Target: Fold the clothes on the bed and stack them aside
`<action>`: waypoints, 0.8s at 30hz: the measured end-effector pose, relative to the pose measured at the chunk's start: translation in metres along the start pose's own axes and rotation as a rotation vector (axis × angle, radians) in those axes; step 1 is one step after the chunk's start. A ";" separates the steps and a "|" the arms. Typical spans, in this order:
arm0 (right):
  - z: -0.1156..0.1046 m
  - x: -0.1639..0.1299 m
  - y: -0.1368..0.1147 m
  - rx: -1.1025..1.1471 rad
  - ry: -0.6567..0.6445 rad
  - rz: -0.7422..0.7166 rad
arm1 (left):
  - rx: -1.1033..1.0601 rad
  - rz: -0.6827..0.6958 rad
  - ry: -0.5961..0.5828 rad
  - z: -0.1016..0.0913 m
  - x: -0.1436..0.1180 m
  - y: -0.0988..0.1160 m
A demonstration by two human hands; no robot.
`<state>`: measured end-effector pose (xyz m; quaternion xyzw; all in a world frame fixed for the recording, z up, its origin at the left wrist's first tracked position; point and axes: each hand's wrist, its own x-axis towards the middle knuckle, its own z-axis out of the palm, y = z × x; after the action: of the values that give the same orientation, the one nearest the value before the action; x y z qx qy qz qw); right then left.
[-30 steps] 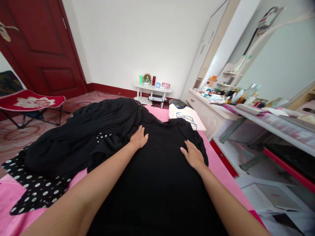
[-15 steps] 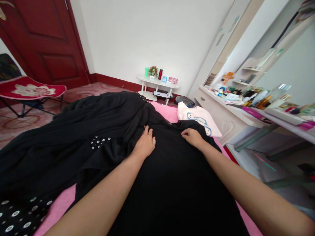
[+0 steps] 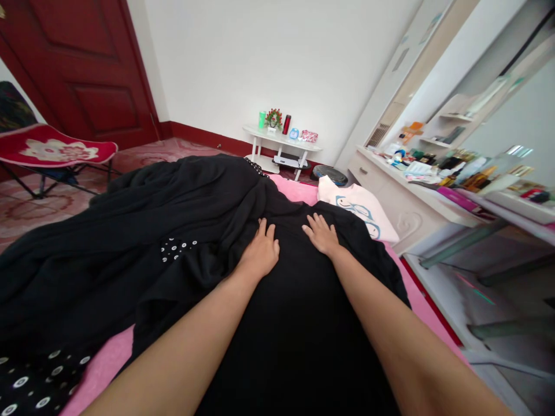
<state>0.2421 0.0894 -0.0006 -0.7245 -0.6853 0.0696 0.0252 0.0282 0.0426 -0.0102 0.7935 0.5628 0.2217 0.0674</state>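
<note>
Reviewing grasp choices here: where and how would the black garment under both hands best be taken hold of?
Probably at its far edge, just beyond the fingertips. The black garment lies spread flat on the pink bed cover, with the left hand and right hand pressed palm-down on it, so its middle offers nothing to pinch. Reach forward from the near side and pinch that edge at two spots.

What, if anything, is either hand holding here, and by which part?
Nothing is held. The left hand and right hand both lie flat, fingers spread, on the upper part of the black garment spread on the pink bed.
</note>
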 end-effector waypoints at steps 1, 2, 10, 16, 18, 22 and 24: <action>-0.002 -0.004 -0.003 0.005 -0.043 0.014 | -0.006 -0.007 -0.008 0.000 0.000 0.000; -0.006 -0.009 -0.005 0.016 -0.052 0.023 | -0.011 -0.010 -0.013 -0.001 -0.001 0.000; 0.012 -0.100 -0.021 -0.052 0.065 0.003 | -0.021 0.003 0.011 0.000 -0.004 -0.001; 0.021 -0.125 -0.037 -0.061 0.091 0.114 | 0.025 -0.004 -0.083 -0.006 -0.014 0.005; 0.021 -0.132 -0.039 -0.053 0.119 0.091 | 0.062 0.000 -0.135 -0.010 -0.026 0.010; 0.021 -0.140 -0.036 -0.025 0.160 0.058 | 0.213 0.109 -0.183 -0.032 -0.067 0.019; 0.020 -0.141 -0.035 -0.012 0.175 0.057 | 0.267 0.229 -0.209 -0.054 -0.090 0.017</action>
<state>0.1973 -0.0505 -0.0068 -0.7470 -0.6601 0.0024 0.0788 -0.0046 -0.0542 0.0193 0.8728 0.4833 0.0679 -0.0058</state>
